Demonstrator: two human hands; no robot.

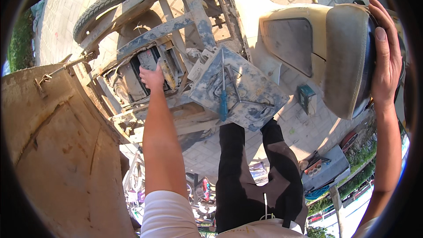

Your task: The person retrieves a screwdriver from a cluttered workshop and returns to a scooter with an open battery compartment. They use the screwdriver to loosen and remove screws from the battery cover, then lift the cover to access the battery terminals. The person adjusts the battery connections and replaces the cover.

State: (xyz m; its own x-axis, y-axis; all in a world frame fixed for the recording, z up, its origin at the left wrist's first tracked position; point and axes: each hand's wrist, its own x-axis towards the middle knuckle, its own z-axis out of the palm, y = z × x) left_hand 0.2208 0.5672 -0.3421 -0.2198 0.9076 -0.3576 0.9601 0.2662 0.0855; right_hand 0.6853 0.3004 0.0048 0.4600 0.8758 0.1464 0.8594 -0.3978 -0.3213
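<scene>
My left hand (152,78) reaches down into an opening in the dusty metal frame of a vehicle. Its fingers are bent over a dark battery (149,57), seemingly gripping it; their undersides are hidden. Beside the hand, more dark battery casing and a worn yellowish strip (167,74) sit in the compartment. My right hand (387,59) lies with extended fingers against the side of a padded seat (346,57). Between my arms, a dirty metal panel (260,90) rests tilted across the frame. On it lies a screwdriver (224,105) with a blue handle.
A rusty metal panel (57,150) stands at the left. Beyond the frame (145,44) shows a tyre (94,15). A dark green box (306,99) stands on the paving below the seat. A grey work surface (328,167) with tools is at the lower right.
</scene>
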